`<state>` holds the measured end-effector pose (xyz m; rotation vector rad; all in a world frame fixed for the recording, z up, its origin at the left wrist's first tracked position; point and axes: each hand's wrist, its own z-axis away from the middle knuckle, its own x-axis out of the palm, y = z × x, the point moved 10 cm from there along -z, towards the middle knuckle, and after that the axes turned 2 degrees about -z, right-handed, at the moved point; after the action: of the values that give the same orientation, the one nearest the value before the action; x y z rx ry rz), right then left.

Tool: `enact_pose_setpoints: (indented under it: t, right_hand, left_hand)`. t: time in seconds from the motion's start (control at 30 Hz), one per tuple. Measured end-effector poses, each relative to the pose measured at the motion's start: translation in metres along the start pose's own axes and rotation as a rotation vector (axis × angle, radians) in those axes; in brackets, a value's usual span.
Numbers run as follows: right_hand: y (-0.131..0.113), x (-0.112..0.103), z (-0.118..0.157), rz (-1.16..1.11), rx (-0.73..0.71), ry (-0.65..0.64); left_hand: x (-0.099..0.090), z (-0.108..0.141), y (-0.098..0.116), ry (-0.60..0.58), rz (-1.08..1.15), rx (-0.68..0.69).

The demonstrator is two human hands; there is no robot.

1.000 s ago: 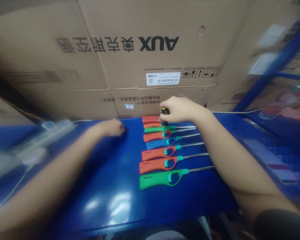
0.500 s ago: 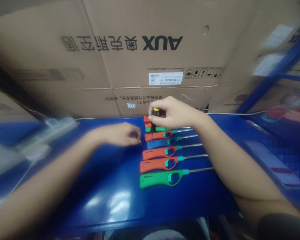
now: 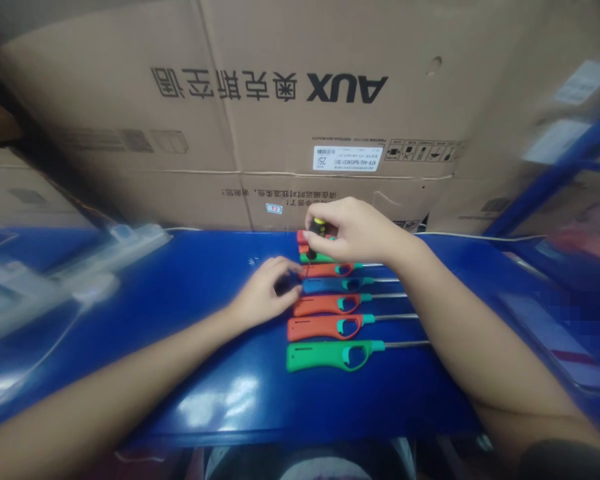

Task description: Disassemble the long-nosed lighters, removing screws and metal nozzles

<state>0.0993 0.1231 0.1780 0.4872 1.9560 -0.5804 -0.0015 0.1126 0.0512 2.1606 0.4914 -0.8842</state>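
At the left of the blue table (image 3: 200, 393), a white power strip (image 3: 135, 247) lies beside a blurred cable. Next comes the left hand (image 3: 260, 293), its thumb and forefinger apart at the handle ends of an orange lighter (image 3: 325, 270) and the blue lighter (image 3: 323, 286); whether it grips either, I cannot tell. Eight lighters lie in a row from far to near, handles left and metal tubes right, ending with a green lighter (image 3: 313, 356) nearest. Over the far ones, the right hand (image 3: 355, 230) has thumb and fingers closed around a small black and yellow screwdriver (image 3: 319, 229), its thin shaft pointing down near that same orange handle. The row is laid out and the near three look whole; which lighters are finished or left cannot be told. Farther right lies what looks like a phone (image 3: 560, 343).
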Motion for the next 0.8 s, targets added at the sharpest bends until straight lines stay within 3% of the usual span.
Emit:
enact_pose_setpoints:
  t: [0.4, 0.8]
  right_hand:
    - [0.004, 0.006, 0.000, -0.010, -0.005, -0.011]
    - [0.002, 0.017, -0.002, 0.039, -0.009, -0.065]
  left_hand:
    - [0.008, 0.001, -0.002, -0.049, -0.051, 0.016]
    - [0.013, 0.000, -0.009, -0.095, 0.093, -0.020]
